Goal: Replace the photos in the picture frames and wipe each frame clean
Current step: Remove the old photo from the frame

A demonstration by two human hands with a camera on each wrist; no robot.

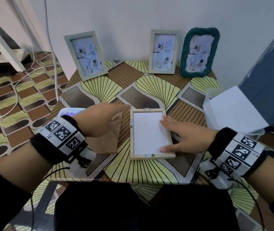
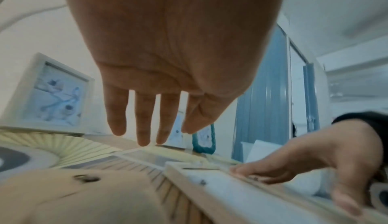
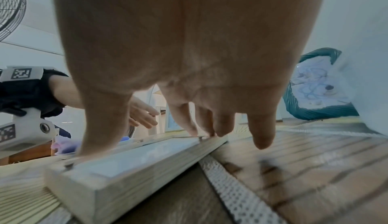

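Note:
A light wooden picture frame (image 1: 135, 130) lies face down in the middle of the table, with a white sheet (image 1: 147, 132) filling its opening. My right hand (image 1: 166, 134) rests on its right side, straight fingers on the sheet and the thumb near the lower right corner; the right wrist view shows the same hand (image 3: 157, 142) on the frame (image 3: 126, 177). My left hand (image 1: 116, 110) hovers with straight fingers and holds nothing, above a brown backing board (image 1: 109, 140) that lies left of the frame. In the left wrist view the fingers (image 2: 142, 128) hang clear of the board (image 2: 63, 194).
Three frames stand against the back wall: a pale one at the left (image 1: 86, 55), a pale one right of centre (image 1: 164, 51) and a dark green one (image 1: 199, 52). A photo (image 1: 69, 111) lies by my left wrist. White paper (image 1: 232, 110) sits at the right edge. Cables run over the floor (image 1: 24, 75).

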